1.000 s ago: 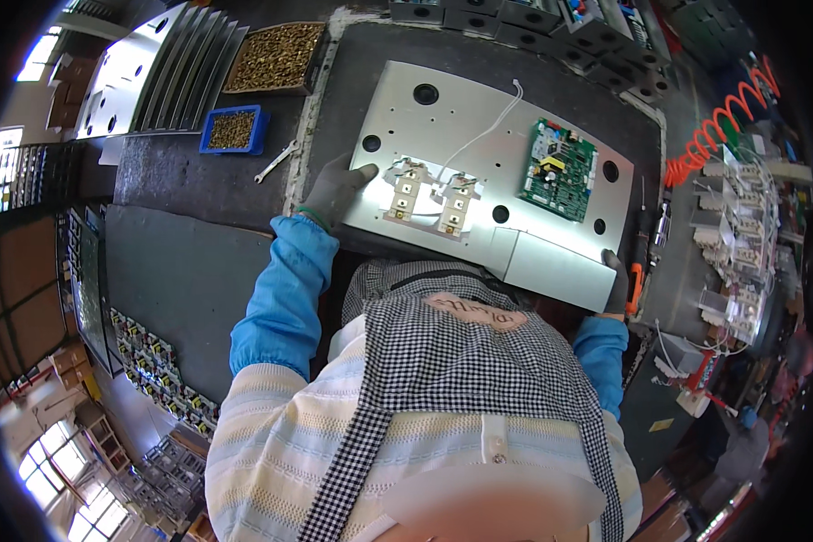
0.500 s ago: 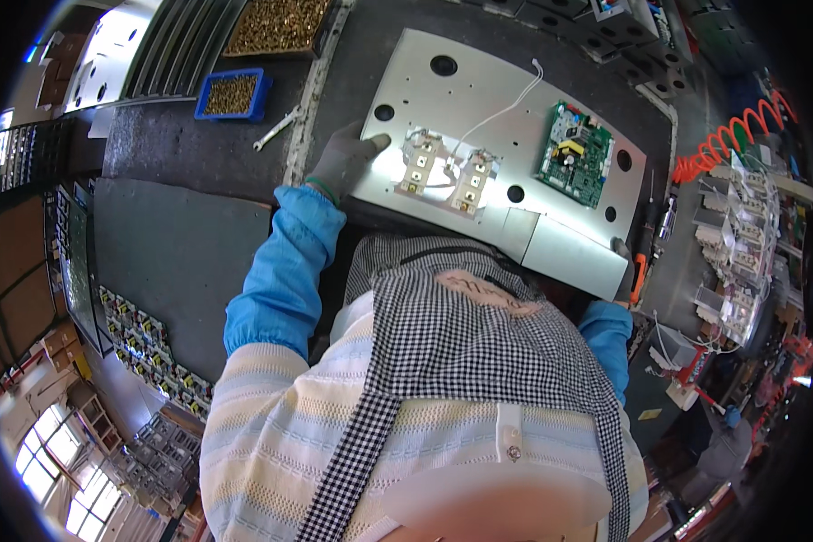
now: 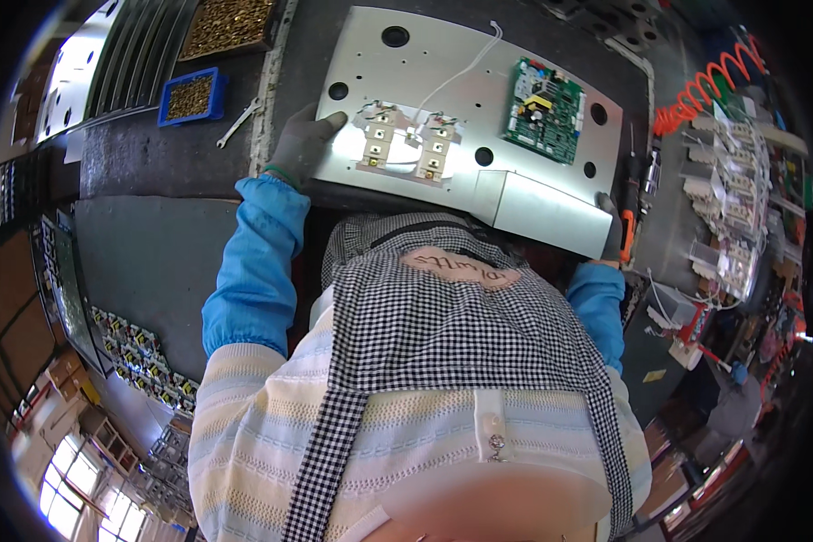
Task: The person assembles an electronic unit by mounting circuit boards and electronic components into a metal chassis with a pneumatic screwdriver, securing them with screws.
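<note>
A silver sheet-metal panel [image 3: 370, 72] with round black holes lies in front of me, a bent box-like flap [image 3: 551, 212] along its near right edge. My left hand [image 3: 302, 144], in a dark grey glove, grips the panel's left edge with its thumb on top. At the near right corner, my right hand [image 3: 611, 226] holds the other edge; most of its fingers are hidden beneath. On the panel sit a green circuit board [image 3: 544, 113] and two beige terminal modules [image 3: 378, 140] side by side. A thin white cable [image 3: 456, 77] runs from between the modules toward the far edge.
A blue bin [image 3: 192, 98] of small brass-coloured parts and a wrench [image 3: 239, 124] lie at left, near a larger tray [image 3: 228, 27] of similar parts. An orange-handled tool [image 3: 627, 237] lies right of the panel, below a coiled red hose [image 3: 709, 86]. Circuit boards [image 3: 143, 357] stand lower left.
The whole view has shifted, so the panel, bins and hose all appear farther left. Both hands keep their hold on the panel's edges.
</note>
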The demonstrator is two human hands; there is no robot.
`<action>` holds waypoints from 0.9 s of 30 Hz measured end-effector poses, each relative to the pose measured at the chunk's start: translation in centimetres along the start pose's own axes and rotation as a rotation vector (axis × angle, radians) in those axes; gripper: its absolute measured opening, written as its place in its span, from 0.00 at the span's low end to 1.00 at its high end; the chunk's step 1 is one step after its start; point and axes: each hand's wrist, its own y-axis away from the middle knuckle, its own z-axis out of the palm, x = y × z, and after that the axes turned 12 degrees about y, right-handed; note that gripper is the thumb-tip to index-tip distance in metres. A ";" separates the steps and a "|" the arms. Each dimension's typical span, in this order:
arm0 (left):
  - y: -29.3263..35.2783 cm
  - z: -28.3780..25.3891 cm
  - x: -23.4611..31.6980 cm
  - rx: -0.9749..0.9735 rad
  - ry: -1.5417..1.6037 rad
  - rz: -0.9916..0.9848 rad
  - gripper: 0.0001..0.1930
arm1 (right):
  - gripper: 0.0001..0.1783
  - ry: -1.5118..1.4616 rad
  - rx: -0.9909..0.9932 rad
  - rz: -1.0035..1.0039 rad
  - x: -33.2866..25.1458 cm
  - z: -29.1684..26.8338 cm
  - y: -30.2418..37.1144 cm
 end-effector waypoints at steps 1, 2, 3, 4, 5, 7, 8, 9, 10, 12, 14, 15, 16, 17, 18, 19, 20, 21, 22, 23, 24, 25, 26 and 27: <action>0.0 0.2 0.1 0.001 0.015 -0.014 0.22 | 0.20 -0.056 -0.015 0.001 0.1 0.1 0.0; 0.0 0.1 0.2 -0.005 0.012 -0.014 0.22 | 0.20 -0.060 -0.010 -0.002 0.2 0.1 0.0; -0.1 -0.1 0.1 0.010 -0.007 -0.027 0.22 | 0.21 -0.034 -0.002 -0.033 0.2 0.1 0.1; -0.1 -0.1 0.0 0.025 -0.024 -0.037 0.22 | 0.22 -0.007 0.004 -0.065 0.2 0.1 0.2; -0.2 -0.2 -0.2 0.023 -0.022 -0.032 0.22 | 0.22 -0.006 0.002 -0.071 -0.2 -0.2 0.0; -0.3 -0.1 -0.3 0.014 -0.048 -0.016 0.24 | 0.25 0.547 0.157 -0.170 -1.6 -1.9 -0.4; -0.2 0.2 -0.1 0.014 -0.050 -0.009 0.24 | 0.26 0.989 0.279 -0.343 -2.8 -2.6 -0.1; 0.1 0.4 0.1 0.020 -0.047 -0.015 0.24 | 0.26 0.987 0.267 -0.351 -4.4 -1.4 0.9; 0.3 0.4 0.3 0.023 -0.043 -0.022 0.25 | 0.26 0.945 0.265 -0.454 -6.9 1.0 2.7; 0.4 0.0 0.2 0.027 -0.041 -0.004 0.25 | 0.27 0.941 0.032 -0.573 -12.3 7.6 7.8; 0.5 0.1 0.4 0.013 -0.046 -0.007 0.25 | 0.29 0.994 -0.532 -0.693 -14.7 15.1 11.9; 0.5 -0.3 0.3 0.017 -0.050 0.003 0.25 | 0.30 0.991 -0.889 -0.796 -14.8 19.0 12.5; 0.4 -0.8 -0.2 0.013 -0.051 0.018 0.25 | 0.29 0.988 -1.179 -0.659 -14.9 23.9 13.9; -0.1 -0.6 -0.3 -0.010 -0.052 0.033 0.24 | 0.30 1.097 -1.309 -0.859 -12.4 27.1 13.7; 0.5 0.3 0.6 -0.004 -0.054 0.021 0.23 | 0.29 1.184 -1.317 -0.884 -10.0 29.7 14.0; 0.0 -0.6 -0.1 -0.026 -0.006 0.033 0.22 | 0.28 1.269 -1.337 -0.918 -7.8 32.4 14.3; -0.2 -0.8 -0.3 -0.027 -0.008 0.035 0.22 | 0.27 1.337 -1.334 -0.968 -6.0 35.2 14.2; -0.5 -0.8 -0.5 -0.030 -0.011 0.036 0.21 | 0.26 1.406 -1.325 -1.016 -4.6 37.4 14.0; -0.9 -0.8 -0.9 -0.053 0.027 0.049 0.21 | 0.26 1.417 -1.318 -1.037 -3.3 39.0 13.6; -1.3 -1.1 -1.3 -0.065 0.061 0.062 0.21 | 0.26 1.560 -1.247 -0.999 -1.7 40.5 13.1; -1.2 -1.3 -1.4 -0.042 0.003 0.088 0.21 | 0.26 1.701 -1.177 -0.954 -0.7 41.7 13.1; -1.5 -2.0 -1.9 -0.043 0.025 0.076 0.21 | 0.26 1.704 -1.186 -0.973 -0.1 42.3 13.2; -1.5 -2.4 -2.0 -0.033 -0.055 0.101 0.21 | 0.24 1.763 -1.168 -1.016 0.3 42.5 13.5; -1.5 -2.4 -1.9 -0.025 -0.134 0.123 0.22 | 0.23 1.822 -1.146 -1.055 0.6 42.5 13.6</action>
